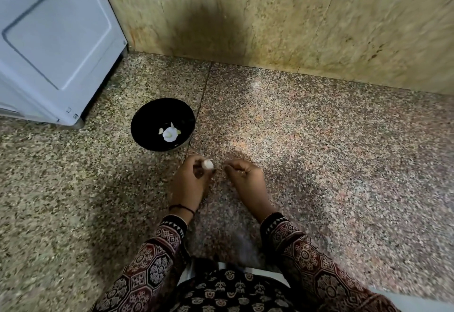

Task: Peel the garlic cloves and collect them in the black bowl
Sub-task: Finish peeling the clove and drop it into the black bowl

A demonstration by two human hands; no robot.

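1. The left hand (191, 180) has its fingers curled, pinching a pale garlic clove (208, 164) at the fingertips.
2. The right hand (243, 176) is curled just beside it; I cannot tell whether it holds anything.
3. The black bowl (147, 117) sits on the speckled floor (319, 127) just beyond the left hand, with garlic pieces (169, 133) inside.
4. A white appliance (56, 41) stands near the bowl, against the stone wall (270, 16).

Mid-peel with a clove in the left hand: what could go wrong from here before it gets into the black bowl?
1. The garlic clove is held only at the fingertips of the left hand, over the bare floor rather than over the black bowl. A slip would likely drop it onto the floor.
2. The bowl stands apart, ahead and to the left of that hand, so a tossed clove might miss it.
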